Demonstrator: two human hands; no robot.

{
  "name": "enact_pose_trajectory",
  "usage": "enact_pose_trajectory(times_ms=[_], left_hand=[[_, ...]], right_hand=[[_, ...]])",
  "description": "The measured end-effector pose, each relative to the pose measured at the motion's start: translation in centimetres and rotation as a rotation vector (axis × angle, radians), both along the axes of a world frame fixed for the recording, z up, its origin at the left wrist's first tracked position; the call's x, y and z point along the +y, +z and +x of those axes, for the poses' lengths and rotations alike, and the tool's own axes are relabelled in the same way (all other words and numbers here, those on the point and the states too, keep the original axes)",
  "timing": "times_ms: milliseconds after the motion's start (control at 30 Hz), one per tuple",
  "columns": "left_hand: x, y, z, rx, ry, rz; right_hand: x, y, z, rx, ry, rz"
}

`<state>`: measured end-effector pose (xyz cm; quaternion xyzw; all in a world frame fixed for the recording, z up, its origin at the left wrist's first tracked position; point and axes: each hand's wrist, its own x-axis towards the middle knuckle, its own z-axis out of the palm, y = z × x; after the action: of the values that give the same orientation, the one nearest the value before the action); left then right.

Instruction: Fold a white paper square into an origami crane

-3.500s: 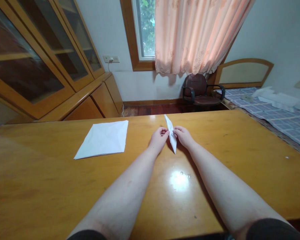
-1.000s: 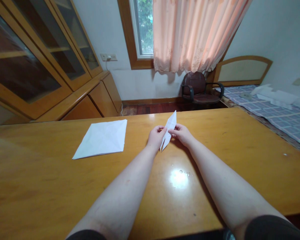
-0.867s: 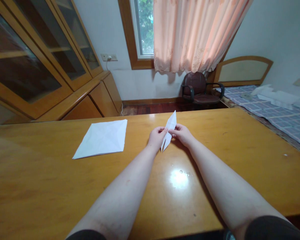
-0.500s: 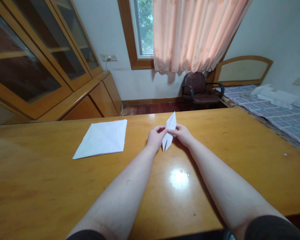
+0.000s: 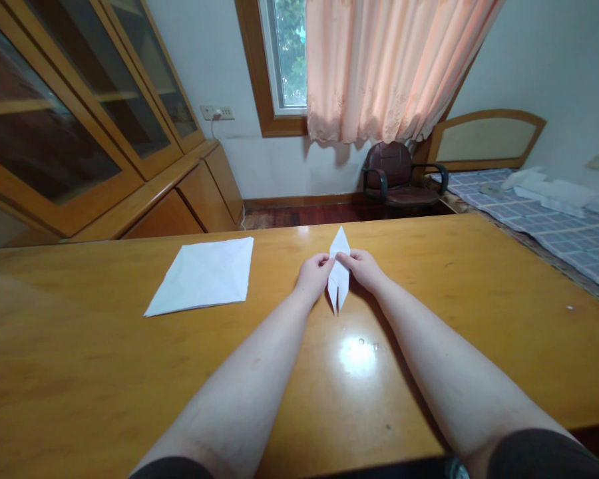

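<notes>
A folded white paper point(image 5: 339, 276), long and narrow like an origami base, is held between both hands above the middle of the table. Its far end is a single point; the near end splits into two narrow points. My left hand point(image 5: 313, 276) pinches its left edge, thumb on top. From the other side my right hand point(image 5: 365, 267) grips the right edge, its thumb lying across the paper's face. The fingers beneath the paper are hidden. To the left, flat on the table, lies a larger creased white sheet point(image 5: 204, 276).
The wooden table point(image 5: 104, 379) reaches across the view. Beyond its far edge are a brown armchair point(image 5: 392, 173) and a pink curtain point(image 5: 379, 66). A glass-door cabinet point(image 5: 130, 120) stands at the left, and a bed point(image 5: 544, 206) with a checked cover at the right.
The folded paper has turned from a slant to nearly straight, its split end swinging right and nearer to me. Both hands still hold it. The flat sheet stays put.
</notes>
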<state>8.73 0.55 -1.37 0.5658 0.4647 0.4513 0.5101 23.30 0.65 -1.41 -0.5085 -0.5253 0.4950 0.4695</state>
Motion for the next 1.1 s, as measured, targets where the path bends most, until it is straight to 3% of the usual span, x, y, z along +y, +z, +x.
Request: enact_pose_trajectory(times_ms=[267,400,600,767,900,1100], left_hand=[[0.6,-1.2,0.0,0.088,-0.032,0.121],[0.3,-0.9,0.1,0.028,-0.028,0.079],[0.1,-0.1,0.0,0.005,0.057,0.048],[-0.2,0.6,0.1,-0.018,0.060,0.011],[-0.5,1.0,0.2,-0.050,0.063,-0.017],[-0.2,0.5,0.1,-0.007,0.079,0.029]], right_hand=[[0.1,-0.5,0.0,0.046,0.042,-0.004],[0.1,-0.5,0.0,0.160,-0.005,0.006],[0.0,-0.1,-0.1,0.266,0.060,-0.054],[-0.2,0.1,-0.3,0.109,0.089,0.017],[-0.1,-0.1,-0.2,0.153,0.099,0.013],[-0.4,0.5,-0.3,0.064,0.122,0.031]])
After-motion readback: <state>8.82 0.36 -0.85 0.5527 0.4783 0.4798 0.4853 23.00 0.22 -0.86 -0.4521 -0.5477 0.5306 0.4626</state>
